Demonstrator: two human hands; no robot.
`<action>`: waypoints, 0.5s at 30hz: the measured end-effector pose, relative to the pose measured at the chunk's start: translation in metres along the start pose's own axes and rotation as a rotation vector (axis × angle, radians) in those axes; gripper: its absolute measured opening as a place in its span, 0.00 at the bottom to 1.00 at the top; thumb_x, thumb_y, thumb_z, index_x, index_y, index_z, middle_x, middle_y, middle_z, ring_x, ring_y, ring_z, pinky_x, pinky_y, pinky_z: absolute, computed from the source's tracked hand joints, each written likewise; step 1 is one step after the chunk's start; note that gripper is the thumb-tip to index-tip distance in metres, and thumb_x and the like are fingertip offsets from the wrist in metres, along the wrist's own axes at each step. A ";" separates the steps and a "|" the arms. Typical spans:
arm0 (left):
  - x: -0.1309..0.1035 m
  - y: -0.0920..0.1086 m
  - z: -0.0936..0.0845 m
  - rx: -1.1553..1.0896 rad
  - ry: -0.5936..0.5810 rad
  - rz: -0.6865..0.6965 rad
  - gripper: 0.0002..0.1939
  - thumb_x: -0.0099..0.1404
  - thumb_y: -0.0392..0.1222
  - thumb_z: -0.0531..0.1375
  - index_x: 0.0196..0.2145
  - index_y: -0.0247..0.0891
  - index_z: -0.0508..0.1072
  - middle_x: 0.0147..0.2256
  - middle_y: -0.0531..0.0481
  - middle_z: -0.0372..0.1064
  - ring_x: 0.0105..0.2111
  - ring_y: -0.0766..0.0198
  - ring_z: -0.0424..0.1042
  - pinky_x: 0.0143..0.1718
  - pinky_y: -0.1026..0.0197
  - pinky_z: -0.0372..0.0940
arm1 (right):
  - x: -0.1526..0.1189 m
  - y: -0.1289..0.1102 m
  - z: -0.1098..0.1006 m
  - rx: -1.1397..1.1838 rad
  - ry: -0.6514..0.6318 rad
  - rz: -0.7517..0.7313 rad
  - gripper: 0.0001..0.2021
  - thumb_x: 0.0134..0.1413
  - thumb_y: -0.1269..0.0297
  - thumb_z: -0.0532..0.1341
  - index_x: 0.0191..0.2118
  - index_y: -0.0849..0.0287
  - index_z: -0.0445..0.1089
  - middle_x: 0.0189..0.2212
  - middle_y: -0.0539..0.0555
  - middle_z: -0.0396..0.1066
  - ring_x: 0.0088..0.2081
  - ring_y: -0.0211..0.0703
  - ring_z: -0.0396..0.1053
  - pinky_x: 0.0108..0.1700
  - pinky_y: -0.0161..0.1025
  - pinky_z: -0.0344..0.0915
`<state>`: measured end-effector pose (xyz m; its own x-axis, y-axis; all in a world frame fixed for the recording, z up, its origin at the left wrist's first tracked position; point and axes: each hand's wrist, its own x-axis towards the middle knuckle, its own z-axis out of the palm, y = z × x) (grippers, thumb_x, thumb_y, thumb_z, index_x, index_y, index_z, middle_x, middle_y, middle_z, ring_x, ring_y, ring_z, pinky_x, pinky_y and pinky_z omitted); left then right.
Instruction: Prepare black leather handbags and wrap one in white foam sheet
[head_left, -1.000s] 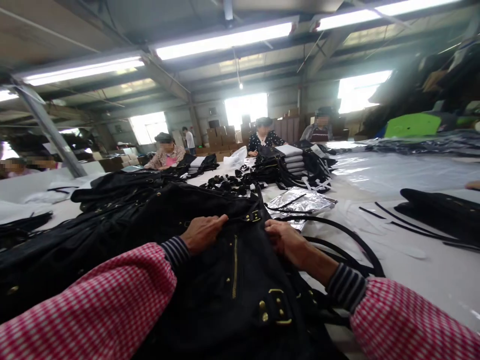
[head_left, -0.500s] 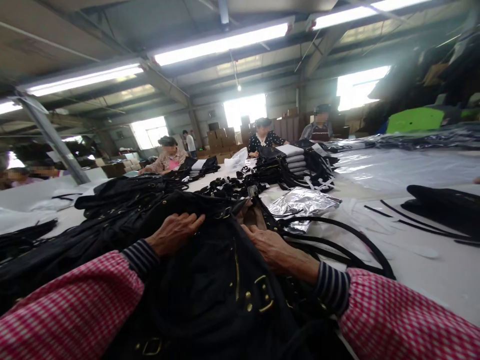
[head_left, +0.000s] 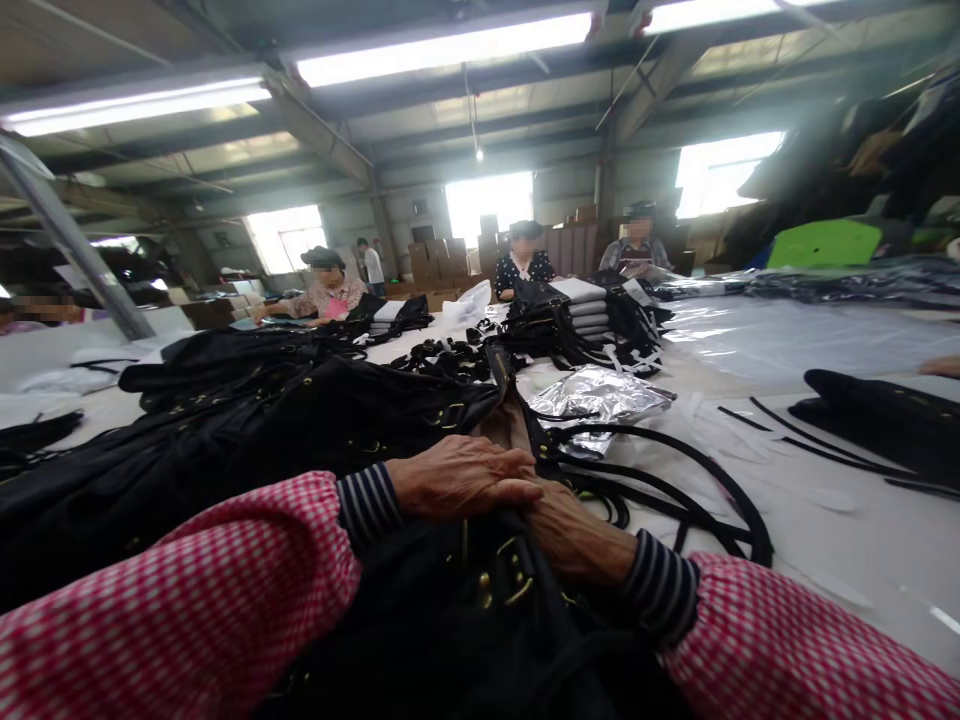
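A black handbag (head_left: pixel 450 600) with brass buckles and a zipper lies in front of me, its pale lining (head_left: pixel 508 425) showing at the mouth. My left hand (head_left: pixel 461 475) has its fingers closed on the bag's top edge and lies against my right hand (head_left: pixel 574 530). The right one grips the same edge from the other side, its fingertips mostly hidden behind the left. Black straps (head_left: pixel 675 480) loop out over the table on the right.
More black bags (head_left: pixel 300 400) are heaped to the left. Crumpled silver plastic (head_left: pixel 600 395), stacked bags with white wrapping (head_left: pixel 585 305) and clear sheeting (head_left: pixel 810 335) lie beyond. Another black bag (head_left: pixel 877 420) sits at right, near someone's hand (head_left: pixel 941 367). Several people work across the table.
My left hand has moved right from the bag's left part to meet my right hand at the opening. The bag's top edge is gathered lower between them, and the view has tilted slightly down.
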<state>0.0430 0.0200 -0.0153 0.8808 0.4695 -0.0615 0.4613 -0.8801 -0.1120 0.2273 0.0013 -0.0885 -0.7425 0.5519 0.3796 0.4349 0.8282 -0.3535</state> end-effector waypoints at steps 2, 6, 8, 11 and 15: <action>-0.012 -0.003 0.001 -0.010 -0.001 -0.015 0.20 0.79 0.48 0.43 0.60 0.43 0.64 0.55 0.44 0.71 0.44 0.60 0.71 0.47 0.58 0.62 | -0.002 0.000 0.004 0.107 0.088 0.058 0.12 0.66 0.67 0.53 0.51 0.58 0.69 0.51 0.59 0.72 0.53 0.48 0.69 0.56 0.43 0.65; -0.030 0.000 -0.013 0.017 0.001 -0.036 0.20 0.79 0.49 0.43 0.49 0.40 0.72 0.43 0.46 0.75 0.40 0.60 0.68 0.45 0.58 0.60 | -0.006 -0.002 0.009 0.115 0.155 0.273 0.09 0.62 0.73 0.51 0.45 0.59 0.65 0.40 0.56 0.73 0.41 0.45 0.71 0.44 0.39 0.64; -0.036 -0.004 -0.021 0.059 -0.038 -0.035 0.22 0.79 0.48 0.43 0.41 0.39 0.74 0.37 0.47 0.75 0.38 0.60 0.66 0.44 0.57 0.58 | -0.007 -0.002 0.010 0.048 0.120 0.298 0.09 0.57 0.76 0.51 0.40 0.58 0.63 0.36 0.54 0.71 0.37 0.44 0.70 0.41 0.38 0.61; -0.044 -0.016 -0.027 0.144 -0.100 -0.123 0.28 0.79 0.50 0.44 0.31 0.36 0.74 0.29 0.46 0.72 0.32 0.61 0.65 0.41 0.55 0.57 | -0.004 -0.002 0.008 -0.039 0.060 0.310 0.08 0.57 0.77 0.51 0.38 0.58 0.63 0.35 0.54 0.72 0.37 0.44 0.70 0.39 0.38 0.59; -0.052 -0.027 -0.002 0.166 -0.101 -0.172 0.25 0.76 0.46 0.48 0.26 0.36 0.74 0.27 0.44 0.71 0.29 0.60 0.66 0.42 0.53 0.59 | 0.006 0.002 0.002 -0.064 0.012 0.355 0.08 0.62 0.73 0.53 0.44 0.59 0.65 0.36 0.55 0.75 0.37 0.45 0.74 0.38 0.37 0.59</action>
<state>-0.0146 0.0191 -0.0071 0.7721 0.6230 -0.1253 0.5720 -0.7673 -0.2898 0.2229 0.0057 -0.0887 -0.5339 0.8068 0.2530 0.6956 0.5892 -0.4110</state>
